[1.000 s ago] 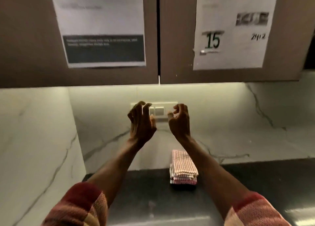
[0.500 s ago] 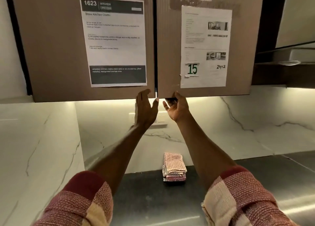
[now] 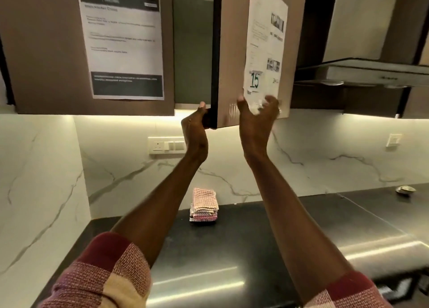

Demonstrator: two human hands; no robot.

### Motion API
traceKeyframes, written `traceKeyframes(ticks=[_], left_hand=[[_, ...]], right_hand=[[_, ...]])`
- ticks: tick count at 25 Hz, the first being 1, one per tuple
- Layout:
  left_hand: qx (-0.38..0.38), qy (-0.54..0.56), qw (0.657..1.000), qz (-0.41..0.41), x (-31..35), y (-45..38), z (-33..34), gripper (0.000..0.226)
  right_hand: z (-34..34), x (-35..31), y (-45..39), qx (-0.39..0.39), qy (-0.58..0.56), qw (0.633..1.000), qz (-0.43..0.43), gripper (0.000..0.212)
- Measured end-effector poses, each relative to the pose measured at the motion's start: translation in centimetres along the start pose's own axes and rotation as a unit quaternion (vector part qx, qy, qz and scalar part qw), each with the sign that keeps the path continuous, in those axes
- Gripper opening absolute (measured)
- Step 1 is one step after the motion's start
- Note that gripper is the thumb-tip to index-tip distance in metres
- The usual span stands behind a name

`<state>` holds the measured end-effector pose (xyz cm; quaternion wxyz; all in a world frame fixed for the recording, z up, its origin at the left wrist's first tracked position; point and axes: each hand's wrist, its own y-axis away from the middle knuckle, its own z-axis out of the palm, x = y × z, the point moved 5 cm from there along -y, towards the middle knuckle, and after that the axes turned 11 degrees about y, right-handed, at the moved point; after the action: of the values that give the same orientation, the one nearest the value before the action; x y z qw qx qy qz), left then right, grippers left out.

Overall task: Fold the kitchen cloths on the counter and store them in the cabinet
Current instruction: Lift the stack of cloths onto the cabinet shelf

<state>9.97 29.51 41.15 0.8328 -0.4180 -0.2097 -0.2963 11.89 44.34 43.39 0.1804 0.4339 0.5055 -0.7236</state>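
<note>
From my feed I saw a white marble wall (image 3: pixel 325 159) veined in grey, wrapping round the left corner. A light strip (image 3: pixel 376 116) under the upper units washed it in a warm glow. A switch plate (image 3: pixel 166 145) sat on the wall, with a smaller plate (image 3: pixel 394 139) well to its right. At upper right hung a hood (image 3: pixel 371 72) with a slanted chimney. The worktop (image 3: pixel 232 249) below was dark, turning to shiny steel toward the right, where a small dish (image 3: pixel 405 189) lay near the wall.
</note>
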Motion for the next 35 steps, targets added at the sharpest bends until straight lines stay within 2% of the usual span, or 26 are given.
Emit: traceKeyframes(ticks=[1, 3, 5, 6, 8, 12, 16, 20, 23, 26, 28, 29, 30, 32, 34, 35], left_hand=[[-0.015, 0.01, 1.0, 0.015, 0.3, 1.4, 1.3, 0.035], [-0.082, 0.016, 0.995, 0.052, 1.2, 4.9, 4.8, 0.044], [-0.128, 0.004, 0.989, 0.076, 1.6, 8.0, 8.2, 0.045], [-0.149, -0.016, 0.985, 0.086, 1.3, 9.2, 9.9, 0.038], [-0.212, -0.074, 0.968, 0.113, 0.2, 11.6, 13.7, 0.021], [-0.336, -0.149, 0.925, 0.097, -3.2, 16.2, 21.1, 0.041], [-0.406, -0.21, 0.878, 0.145, -6.2, 18.8, 25.6, 0.053], [-0.452, -0.284, 0.821, 0.2, -9.5, 18.4, 27.4, 0.055], [-0.46, -0.362, 0.776, 0.235, -12.3, 16.4, 26.2, 0.054], [-0.433, -0.436, 0.754, 0.231, -16.3, 13.2, 22.1, 0.05], [-0.407, -0.485, 0.749, 0.196, -19.7, 10.2, 17.3, 0.048], [-0.391, -0.502, 0.752, 0.171, -21.2, 8.9, 14.8, 0.048], [-0.374, -0.518, 0.757, 0.14, -22.9, 7.2, 11.9, 0.048], [-0.339, -0.546, 0.763, 0.071, -25.8, 4.4, 6.0, 0.048], [-0.295, -0.572, 0.765, -0.011, -28.3, 2.0, -0.6, 0.048], [-0.264, -0.581, 0.768, -0.064, -29.5, 1.0, -4.4, 0.049]], right_hand=[[-1.1, -2.4, 0.2, -0.016, 0.029, 0.997, -0.07, 0.07], [-2.9, -5.5, 0.5, -0.053, 0.13, 0.979, -0.147, 0.078], [-5.8, -6.3, 0.3, 0.01, 0.227, 0.955, -0.19, 0.076], [-7.9, -6.4, 0.3, 0.057, 0.23, 0.95, -0.204, 0.07], [-12.7, -5.6, -0.6, 0.113, 0.202, 0.949, -0.216, 0.059], [-21.7, -3.5, -4.6, 0.167, 0.198, 0.95, -0.172, 0.057], [-26.4, -1.6, -7.4, 0.178, 0.251, 0.937, -0.163, 0.056], [-28.2, -0.4, -8.7, 0.232, 0.342, 0.876, -0.249, 0.06], [-28.1, 0.9, -9.4, 0.284, 0.421, 0.82, -0.262, 0.056], [-26.5, 1.5, -9.6, 0.369, 0.5, 0.743, -0.248, 0.069], [-23.4, 2.5, -9.4, 0.398, 0.51, 0.717, -0.26, 0.077], [-21.4, 3.5, -9.1, 0.382, 0.506, 0.718, -0.288, 0.076], [-18.5, 5.6, -8.8, 0.339, 0.495, 0.734, -0.318, 0.071], [-12.4, 11.4, -8.2, 0.193, 0.473, 0.791, -0.337, 0.059], [-6.5, 18.9, -7.8, 0.001, 0.478, 0.838, -0.264, 0.048], [-3.5, 23.3, -7.3, -0.104, 0.493, 0.839, -0.205, 0.044]])
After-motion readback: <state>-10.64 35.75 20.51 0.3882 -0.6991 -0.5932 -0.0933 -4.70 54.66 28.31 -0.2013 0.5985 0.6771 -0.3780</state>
